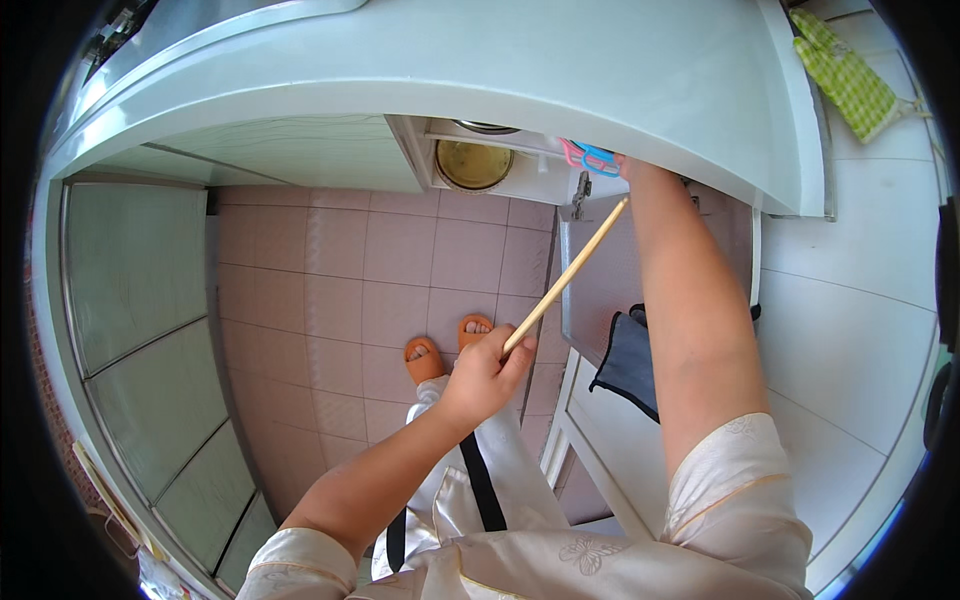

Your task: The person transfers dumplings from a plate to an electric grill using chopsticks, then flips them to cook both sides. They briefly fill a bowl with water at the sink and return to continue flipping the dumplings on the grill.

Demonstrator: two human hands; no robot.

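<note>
A pair of light wooden chopsticks or a thin stick [574, 268] is gripped in my left hand [491, 371], pointing up and right above the floor. My right hand [628, 163] reaches under the countertop's edge into the cabinet, and its fingers are mostly hidden. Beside those fingers are blue plastic loops [598, 159] and pink plastic loops [571, 152]; whether the hand holds them cannot be told. A round container with a yellowish top [474, 165] stands in the cabinet, left of the loops.
The white countertop [480, 52] curves over the cabinets. An open cabinet door [600, 262] stands below my right forearm, with a grey cloth [628, 367] hanging near it. A green checked mitt [844, 79] hangs on the tiled wall. Orange slippers [424, 361] are on my feet.
</note>
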